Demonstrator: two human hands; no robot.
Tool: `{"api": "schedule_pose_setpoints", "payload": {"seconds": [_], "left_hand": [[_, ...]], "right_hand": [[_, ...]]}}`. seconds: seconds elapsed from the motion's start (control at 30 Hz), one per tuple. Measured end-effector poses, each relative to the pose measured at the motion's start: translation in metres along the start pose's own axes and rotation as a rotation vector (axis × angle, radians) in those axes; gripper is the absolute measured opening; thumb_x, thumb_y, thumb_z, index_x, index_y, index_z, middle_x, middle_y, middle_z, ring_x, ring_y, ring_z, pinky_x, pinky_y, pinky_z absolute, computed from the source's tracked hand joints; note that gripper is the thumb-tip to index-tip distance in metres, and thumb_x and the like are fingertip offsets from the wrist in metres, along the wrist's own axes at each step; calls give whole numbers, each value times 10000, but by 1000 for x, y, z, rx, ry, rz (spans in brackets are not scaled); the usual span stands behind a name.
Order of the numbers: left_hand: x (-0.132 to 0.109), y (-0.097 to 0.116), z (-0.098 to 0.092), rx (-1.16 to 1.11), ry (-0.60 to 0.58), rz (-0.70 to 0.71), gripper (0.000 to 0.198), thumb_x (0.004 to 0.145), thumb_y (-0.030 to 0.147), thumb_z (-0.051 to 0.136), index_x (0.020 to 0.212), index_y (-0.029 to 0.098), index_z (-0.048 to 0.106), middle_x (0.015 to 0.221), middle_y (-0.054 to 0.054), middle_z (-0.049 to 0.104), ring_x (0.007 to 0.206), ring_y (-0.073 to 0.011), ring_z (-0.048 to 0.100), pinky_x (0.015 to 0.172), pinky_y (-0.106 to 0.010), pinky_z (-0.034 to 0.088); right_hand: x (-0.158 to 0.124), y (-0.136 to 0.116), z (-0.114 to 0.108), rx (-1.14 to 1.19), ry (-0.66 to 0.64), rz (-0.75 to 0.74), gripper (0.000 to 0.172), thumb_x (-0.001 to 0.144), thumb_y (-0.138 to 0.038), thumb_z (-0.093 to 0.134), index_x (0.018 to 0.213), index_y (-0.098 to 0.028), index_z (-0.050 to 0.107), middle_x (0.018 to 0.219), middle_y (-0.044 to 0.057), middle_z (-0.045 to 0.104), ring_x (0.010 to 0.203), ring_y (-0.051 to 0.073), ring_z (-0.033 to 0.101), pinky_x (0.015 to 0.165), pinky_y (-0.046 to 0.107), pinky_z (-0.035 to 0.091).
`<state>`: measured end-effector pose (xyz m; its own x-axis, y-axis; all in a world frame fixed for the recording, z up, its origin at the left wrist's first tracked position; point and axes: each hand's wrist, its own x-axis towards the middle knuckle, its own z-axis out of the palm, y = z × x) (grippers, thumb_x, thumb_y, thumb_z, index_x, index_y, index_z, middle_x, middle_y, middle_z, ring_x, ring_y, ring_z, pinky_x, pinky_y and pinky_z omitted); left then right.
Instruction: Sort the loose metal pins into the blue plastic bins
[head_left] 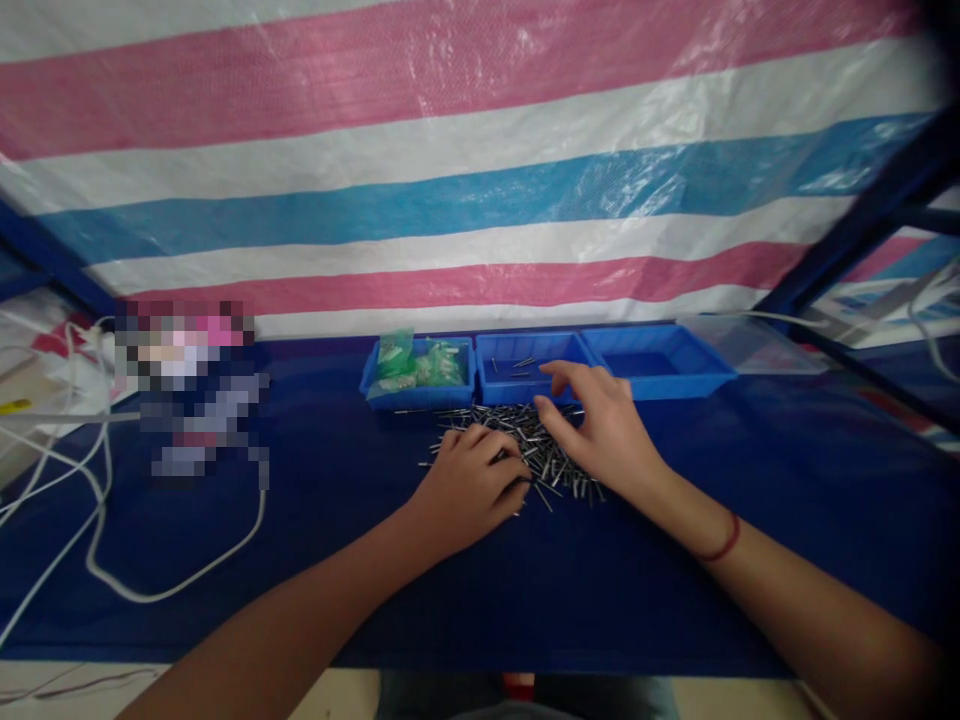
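Observation:
A loose pile of thin metal pins [555,462], rivet-like or nail-like, lies on the blue tabletop. My left hand [474,480] rests on the pile's left side, fingers curled down and in contact with it; whatever is under the fingertips is hidden. Over the pile's right side, at the front edge of the middle blue bin [501,352], hovers my right hand [600,420]. Its thumb and index finger are apart, with nothing visible between them. A few separate pins [523,363] lie inside that bin.
The left blue bin [373,392] holds green-tinted plastic bags [439,365]. A right blue bin [660,372] adjoins the middle one, with a clear plastic sheet or lid [757,345] beyond. White cables [150,598] loop across the left. A striped tarp [450,220] hangs behind.

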<state>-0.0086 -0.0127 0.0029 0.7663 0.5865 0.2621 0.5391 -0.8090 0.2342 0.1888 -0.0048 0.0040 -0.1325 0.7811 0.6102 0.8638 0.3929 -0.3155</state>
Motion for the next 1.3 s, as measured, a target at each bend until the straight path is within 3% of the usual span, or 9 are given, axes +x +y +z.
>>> {"api": "schedule_pose_setpoints", "payload": {"seconds": [0.17, 0.37, 0.6, 0.73, 0.9, 1.13, 1.3], "left_hand": [[3, 4, 0, -3, 23, -22, 160, 838, 215, 567, 970, 241, 655, 1041, -25, 624, 985, -218, 492, 783, -352, 318], [6, 7, 4, 27, 9, 42, 140, 872, 337, 569, 921, 258, 674, 1052, -32, 610, 984, -222, 489, 775, -359, 306], [5, 9, 5, 124, 30, 77, 194, 913, 365, 524, 876, 215, 641, 1009, -45, 614, 964, -216, 504, 786, -360, 320], [7, 8, -2, -79, 121, -87, 193, 954, 313, 443, 919, 192, 590, 960, -37, 627, 893, -178, 534, 777, -323, 355], [10, 5, -4, -464, 262, -272, 190, 967, 294, 382, 919, 175, 523, 833, -20, 597, 780, -148, 553, 720, -265, 407], [9, 9, -1, -646, 320, -314, 170, 955, 287, 402, 903, 172, 516, 822, -5, 573, 759, -130, 541, 715, -240, 414], [7, 8, -3, -637, 289, -291, 190, 961, 291, 382, 919, 174, 525, 863, -23, 596, 803, -142, 562, 738, -248, 423]], "right_hand": [[-3, -7, -4, 91, -84, -21, 250, 860, -257, 515, 1102, -202, 543, 870, 46, 642, 836, 233, 573, 783, 377, 369], [-6, -9, -6, 168, -139, -59, 216, 866, -249, 522, 1071, -200, 568, 860, 42, 639, 839, 226, 576, 806, 376, 379], [-8, -17, -11, 210, -103, -79, 140, 871, -234, 523, 981, -195, 601, 848, 44, 650, 845, 224, 578, 782, 371, 391], [-8, -24, -18, 390, -15, -44, 199, 945, -229, 410, 880, -191, 594, 821, 49, 646, 799, 186, 579, 757, 336, 413], [-10, -30, -20, 518, -83, -74, 117, 918, -246, 493, 877, -187, 585, 788, 27, 603, 745, 152, 559, 709, 285, 430], [-12, -32, -12, 640, -101, 87, 124, 880, -301, 561, 825, -193, 587, 734, 5, 584, 652, 127, 530, 625, 249, 432], [-11, -29, -13, 608, -99, 56, 137, 878, -288, 559, 783, -195, 591, 704, -2, 571, 639, 126, 524, 618, 251, 421]]}}
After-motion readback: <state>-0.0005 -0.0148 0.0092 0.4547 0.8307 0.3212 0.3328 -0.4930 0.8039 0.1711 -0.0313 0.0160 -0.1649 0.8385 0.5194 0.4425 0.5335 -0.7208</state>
